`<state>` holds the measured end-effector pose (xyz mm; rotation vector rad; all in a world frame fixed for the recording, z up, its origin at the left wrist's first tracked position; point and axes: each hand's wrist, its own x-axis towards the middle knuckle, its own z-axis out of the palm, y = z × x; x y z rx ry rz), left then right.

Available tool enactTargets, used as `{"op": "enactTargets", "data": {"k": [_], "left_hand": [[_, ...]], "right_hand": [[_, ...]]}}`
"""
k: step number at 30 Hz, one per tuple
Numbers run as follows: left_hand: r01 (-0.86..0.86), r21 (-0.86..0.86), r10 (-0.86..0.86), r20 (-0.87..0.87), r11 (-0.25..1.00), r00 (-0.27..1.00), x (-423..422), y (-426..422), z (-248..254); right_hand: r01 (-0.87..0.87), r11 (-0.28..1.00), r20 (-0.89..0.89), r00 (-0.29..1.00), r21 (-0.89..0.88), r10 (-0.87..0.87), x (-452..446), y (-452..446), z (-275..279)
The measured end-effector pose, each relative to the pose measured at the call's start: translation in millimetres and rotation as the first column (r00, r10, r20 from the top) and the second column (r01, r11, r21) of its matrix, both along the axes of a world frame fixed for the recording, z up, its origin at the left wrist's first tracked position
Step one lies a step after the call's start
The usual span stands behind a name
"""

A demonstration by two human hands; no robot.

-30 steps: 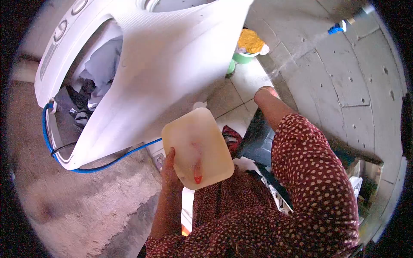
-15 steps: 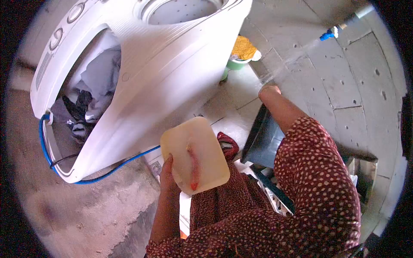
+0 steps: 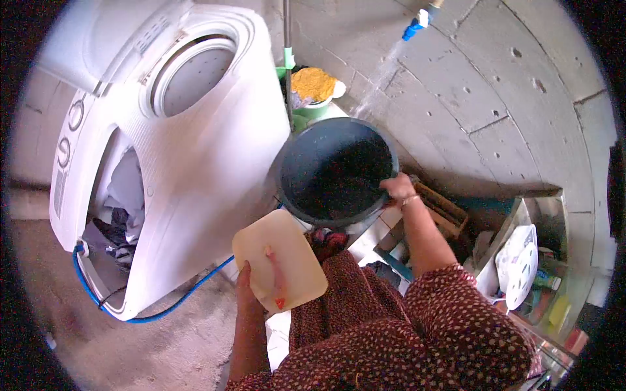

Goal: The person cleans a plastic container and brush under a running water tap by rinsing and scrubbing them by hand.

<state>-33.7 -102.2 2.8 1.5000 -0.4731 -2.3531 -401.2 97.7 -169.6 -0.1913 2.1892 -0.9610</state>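
My left hand [image 3: 244,290] grips a pale yellowish plastic container [image 3: 297,260] by its left edge; a reddish streak shows in the middle of it. With my right hand [image 3: 399,189] I hold the right rim of a large round black tub [image 3: 391,146], whose dark interior faces up. Water sprays down from a blue tap [image 3: 415,29] toward the tub's back rim. Left of the tub is a white washing machine [image 3: 202,169] with its lid raised and dark and grey clothes [image 3: 124,195] in its open side compartment.
Behind the tub sits a green bucket [image 3: 313,111] topped with a yellow cloth [image 3: 313,85], beside an upright pole [image 3: 287,39]. A blue hose [image 3: 176,309] curves along the machine's lower edge. At the right stand a wooden crate [image 3: 440,212] and a shelf holding a white patterned item [image 3: 518,267].
My right hand has brought the black tub up from beside me to the area in front, near the falling water. The view has shifted, showing more of the machine. The container stays in my left hand.
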Motion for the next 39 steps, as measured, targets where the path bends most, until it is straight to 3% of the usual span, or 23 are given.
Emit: {"op": "enactTargets", "data": {"k": [1, 3, 6, 7, 9, 11, 12, 14, 15, 18, 19, 21, 23, 24, 28, 31, 32, 33, 36, 37, 39], "left_hand": [[0.012, -0.019, -0.014, -0.067, 1.000, 0.998, 5, -2, -10], [0.034, -0.054, -0.045, -0.202, 0.998, 0.978, 17, -9, -43], [0.005, 0.014, -0.001, -0.265, 1.000, 0.964, 13, -8, -28], [0.022, -0.017, -0.025, -0.224, 1.000, 0.974, 10, -8, -21], [0.051, -0.082, -0.062, -0.137, 0.995, 0.989, 5, -8, -4], [0.074, -0.155, -0.082, -0.044, 0.985, 0.996, 3, -7, 13], [0.084, -0.195, -0.085, 0.001, 0.977, 0.996, 3, -7, 17], [0.246, -0.450, -0.229, 0.093, 0.859, 0.969, 31, -22, -14], [0.322, -0.559, -0.289, 0.150, 0.764, 0.946, 30, -22, -13], [0.019, -0.233, -0.044, -0.105, 0.972, 0.993, -3, -2, 35], [0.031, -0.238, -0.064, -0.135, 0.971, 0.989, -4, 0, 38], [0.050, -0.248, -0.102, -0.202, 0.967, 0.974, -8, 2, 41], [0.089, -0.298, -0.109, -0.053, 0.950, 0.993, -11, 3, 37], [0.094, -0.298, -0.115, -0.053, 0.950, 0.992, -13, 4, 36], [0.143, -0.276, -0.177, -0.102, 0.950, 0.979, -26, 10, 36], [0.178, -0.265, -0.216, -0.121, 0.948, 0.969, -35, 12, 35], [0.190, -0.262, -0.229, -0.126, 0.946, 0.965, -38, 14, 35], [0.199, -0.259, -0.239, -0.131, 0.945, 0.962, -41, 15, 33], [0.229, -0.251, -0.271, -0.145, 0.941, 0.952, -49, 16, 31], [0.239, -0.244, -0.279, -0.147, 0.940, 0.949, -52, 16, 30], [0.258, -0.239, -0.299, -0.156, 0.936, 0.942, -59, 17, 27]], "right_hand": [[0.084, 0.984, 0.077, 0.994, -0.158, -0.072, 12, 12, -27], [0.199, 0.948, 0.173, 0.972, -0.250, -0.158, 37, 20, -53], [0.626, 0.767, 0.521, 0.706, -0.140, -0.480, 86, -4, 46], [0.100, 0.995, 0.023, 0.995, -0.025, -0.099, 93, 15, 17], [-0.192, 0.942, -0.291, 0.917, 0.275, 0.272, 113, 47, -33], [0.150, 0.977, -0.159, 0.979, 0.154, -0.126, 138, 53, -38], [0.322, 0.940, -0.077, 0.946, 0.109, -0.315, 148, 51, -40], [0.639, 0.767, 0.104, 0.760, 0.061, -0.641, 162, 53, -47], [0.635, 0.752, 0.191, 0.727, 0.177, -0.659, 164, 61, -66], [0.221, 0.919, 0.086, 0.961, 0.327, -0.262, 189, 110, -148], [0.063, 0.927, 0.019, 0.997, 0.371, -0.076, 193, 120, -174], [-0.231, 0.845, -0.092, 0.946, 0.482, 0.311, 190, 137, -218], [-0.445, 0.654, -0.139, 0.753, 0.612, 0.643, 191, 149, -245], [-0.365, 0.714, -0.145, 0.826, 0.597, 0.544, 179, 151, -251], [-0.063, 0.794, -0.126, 0.977, 0.604, 0.174, 112, 151, -170], [0.200, 0.748, -0.176, 0.978, 0.633, -0.113, 70, 157, -78], [0.233, 0.710, -0.154, 0.973, 0.665, -0.175, 63, 153, -33], [0.118, 0.667, 0.045, 0.974, 0.735, -0.222, 58, 135, 58], [0.539, 0.669, -0.126, 0.817, 0.511, -0.562, 62, 145, 48], [0.424, 0.610, -0.270, 0.904, 0.669, -0.333, 69, 155, 4], [0.139, 0.488, -0.190, 0.980, 0.862, 0.055, 89, 160, -18]]}}
